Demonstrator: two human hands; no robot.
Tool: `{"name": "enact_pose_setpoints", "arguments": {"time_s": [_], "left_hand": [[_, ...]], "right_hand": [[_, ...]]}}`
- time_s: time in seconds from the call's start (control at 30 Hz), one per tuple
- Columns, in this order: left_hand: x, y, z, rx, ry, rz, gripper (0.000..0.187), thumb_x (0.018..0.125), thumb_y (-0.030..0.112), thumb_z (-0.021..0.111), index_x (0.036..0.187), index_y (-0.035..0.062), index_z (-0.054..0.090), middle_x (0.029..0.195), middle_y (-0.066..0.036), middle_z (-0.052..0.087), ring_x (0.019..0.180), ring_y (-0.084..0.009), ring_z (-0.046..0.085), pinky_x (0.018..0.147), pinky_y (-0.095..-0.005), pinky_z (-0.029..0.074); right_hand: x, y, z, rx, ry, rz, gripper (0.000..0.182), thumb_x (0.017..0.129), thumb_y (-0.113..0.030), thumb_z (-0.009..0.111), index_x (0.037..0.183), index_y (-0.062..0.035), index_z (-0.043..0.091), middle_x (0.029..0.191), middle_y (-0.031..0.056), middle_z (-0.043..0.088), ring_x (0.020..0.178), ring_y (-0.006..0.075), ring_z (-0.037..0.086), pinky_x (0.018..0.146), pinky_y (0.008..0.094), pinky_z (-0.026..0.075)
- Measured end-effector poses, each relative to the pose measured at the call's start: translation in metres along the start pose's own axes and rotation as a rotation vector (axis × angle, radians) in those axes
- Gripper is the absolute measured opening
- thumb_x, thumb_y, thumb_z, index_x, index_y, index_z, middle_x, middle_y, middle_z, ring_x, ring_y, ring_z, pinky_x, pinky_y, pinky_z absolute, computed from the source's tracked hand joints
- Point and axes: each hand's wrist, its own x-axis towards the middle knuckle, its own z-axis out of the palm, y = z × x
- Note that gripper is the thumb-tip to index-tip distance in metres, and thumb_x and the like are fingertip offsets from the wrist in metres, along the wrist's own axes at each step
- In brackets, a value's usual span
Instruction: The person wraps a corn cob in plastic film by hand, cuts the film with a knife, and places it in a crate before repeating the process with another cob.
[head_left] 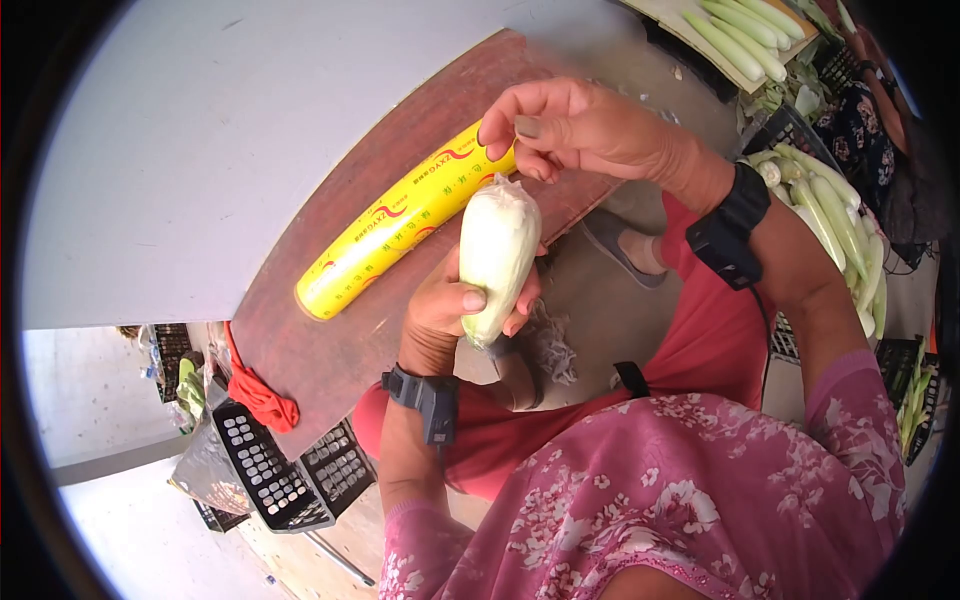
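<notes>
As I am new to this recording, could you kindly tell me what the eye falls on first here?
A pale vegetable wrapped in clear film stands out mid-frame, held in the grip of the left hand, while the right hand pinches the film at its top. Just behind lies a bright yellow roll on a brown board. At right, more pale vegetables fill a crate.

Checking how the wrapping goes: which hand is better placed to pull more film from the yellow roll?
Probably the right hand: it hovers free by the yellow roll, fingers at the film. The left hand grips the wrapped vegetable.
</notes>
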Motion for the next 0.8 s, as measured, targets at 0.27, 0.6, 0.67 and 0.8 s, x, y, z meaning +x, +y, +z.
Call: {"name": "enact_pose_setpoints", "arguments": {"time_s": [0.27, 0.6, 0.67, 0.8], "left_hand": [[-0.002, 0.002, 0.002, -0.024, 0.002, -0.007, 0.081, 0.065, 0.028, 0.075, 0.128, -0.0098, 0.041, 0.083, -0.019, 0.059, 0.058, -0.0224, 0.058, 0.05, -0.0316, 0.046], [-0.002, 0.002, 0.005, 0.03, 0.057, -0.084, 0.074, 0.066, 0.026, 0.075, 0.124, -0.0089, 0.044, 0.084, -0.018, 0.061, 0.061, -0.0225, 0.059, 0.055, -0.0313, 0.049], [-0.003, 0.002, 0.004, 0.046, 0.066, -0.086, 0.071, 0.068, 0.024, 0.074, 0.124, -0.0087, 0.045, 0.084, -0.018, 0.061, 0.061, -0.0225, 0.059, 0.055, -0.0315, 0.049], [0.0, 0.002, 0.001, 0.082, 0.085, -0.065, 0.065, 0.07, 0.023, 0.073, 0.122, -0.0079, 0.047, 0.084, -0.017, 0.062, 0.062, -0.0225, 0.06, 0.055, -0.0316, 0.049]], "right_hand": [[-0.001, 0.002, 0.018, -0.289, -0.021, -0.029, 0.035, 0.085, -0.023, 0.074, 0.111, -0.0036, 0.063, 0.09, -0.0016, 0.056, 0.082, 0.0051, 0.052, 0.074, 0.0198, 0.046], [-0.001, 0.001, 0.015, -0.246, -0.045, -0.006, 0.017, 0.086, -0.015, 0.071, 0.089, -0.0002, 0.064, 0.077, -0.0005, 0.058, 0.067, 0.006, 0.05, 0.061, 0.0212, 0.043], [-0.003, -0.005, 0.016, -0.299, -0.051, 0.032, 0.017, 0.087, -0.014, 0.07, 0.092, -0.0002, 0.062, 0.077, -0.0005, 0.058, 0.066, 0.0059, 0.05, 0.06, 0.0206, 0.043], [-0.003, -0.006, 0.015, -0.376, -0.003, 0.022, 0.017, 0.09, -0.009, 0.065, 0.102, -0.0026, 0.055, 0.08, -0.0038, 0.053, 0.072, 0.0028, 0.05, 0.063, 0.0186, 0.043]]}}
